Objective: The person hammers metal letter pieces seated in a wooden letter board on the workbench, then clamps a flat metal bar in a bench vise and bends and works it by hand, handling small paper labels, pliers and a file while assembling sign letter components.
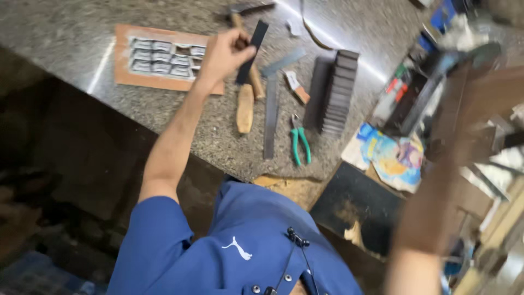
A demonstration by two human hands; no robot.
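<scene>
The left hand [222,54] pinches a flat dark strip [251,51] above the speckled counter [71,33], at ten o'clock from the green pliers [299,143]. A stack of dark strips [338,93] stands at three o'clock of it. The right hand [464,98] is blurred; I cannot tell its grip.

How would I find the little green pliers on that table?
Look at the speckled stone counter. Beside the long metal ruler, near the counter's front edge, lie the pliers. They are the only tool with bright green handles.
</scene>
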